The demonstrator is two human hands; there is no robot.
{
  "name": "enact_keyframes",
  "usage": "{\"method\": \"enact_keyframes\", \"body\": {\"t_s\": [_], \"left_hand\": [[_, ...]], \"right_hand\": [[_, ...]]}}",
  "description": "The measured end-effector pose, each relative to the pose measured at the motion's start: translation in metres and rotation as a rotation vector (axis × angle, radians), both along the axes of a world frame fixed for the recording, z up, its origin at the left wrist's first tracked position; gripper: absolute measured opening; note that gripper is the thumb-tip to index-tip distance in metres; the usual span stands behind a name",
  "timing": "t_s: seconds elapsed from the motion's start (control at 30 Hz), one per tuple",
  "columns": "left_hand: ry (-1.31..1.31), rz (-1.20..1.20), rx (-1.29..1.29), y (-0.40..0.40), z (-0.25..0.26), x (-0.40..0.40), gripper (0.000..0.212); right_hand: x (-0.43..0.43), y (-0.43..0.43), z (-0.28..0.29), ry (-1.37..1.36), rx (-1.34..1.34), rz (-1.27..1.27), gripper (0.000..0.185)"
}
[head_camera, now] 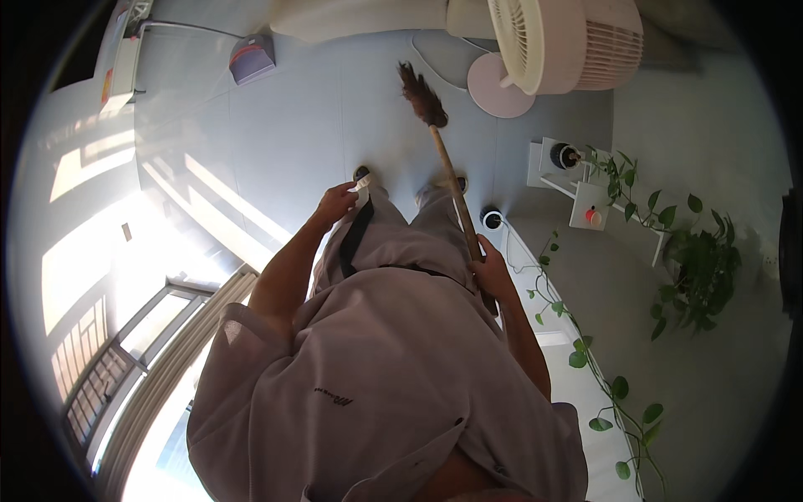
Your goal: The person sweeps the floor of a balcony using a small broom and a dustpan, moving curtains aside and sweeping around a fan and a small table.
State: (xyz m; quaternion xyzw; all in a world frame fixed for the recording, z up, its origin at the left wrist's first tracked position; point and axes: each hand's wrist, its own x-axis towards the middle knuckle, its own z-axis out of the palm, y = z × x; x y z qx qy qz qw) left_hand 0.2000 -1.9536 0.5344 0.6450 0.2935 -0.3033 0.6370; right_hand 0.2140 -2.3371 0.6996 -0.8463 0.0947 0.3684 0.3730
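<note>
My right hand [492, 271] is closed around the wooden handle of a feather duster [453, 176]. The duster slants away from me above the floor, and its brown feather head [423, 97] is at the far end. In front of my left thigh is my left hand [337, 204], its fingers bent beside a small pale item [362, 183]. Whether the fingers grip this item is unclear. A black strap [357, 238] hangs down from my waist close to that hand.
A white fan [552, 47] on a round base [499, 88] stands ahead to the right. A dustpan [252, 59] lies ahead left. Small white shelves [588, 204] carry pots and a trailing plant [702, 270] on the right. A curtain [182, 370] and window [144, 332] are at left.
</note>
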Motion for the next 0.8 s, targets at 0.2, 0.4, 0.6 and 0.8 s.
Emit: {"method": "enact_keyframes", "body": {"t_s": [0.2,0.4,0.6,0.8], "left_hand": [[-0.057,0.102,-0.054,0.028,-0.006,-0.064,0.051],[0.068,0.435,-0.122,0.093,-0.064,-0.161,0.053],[0.228,0.654,-0.154,0.117,-0.105,-0.255,0.057],[0.162,0.961,-0.262,0.056,-0.095,-0.29,0.06]], "right_hand": [[0.007,0.077,-0.057,0.119,-0.084,0.063,0.032],[-0.017,0.162,-0.075,0.169,-0.005,0.257,0.041],[0.02,0.221,-0.052,0.523,0.205,0.01,0.053],[0.076,0.239,-0.051,0.416,0.156,0.112,0.057]]}}
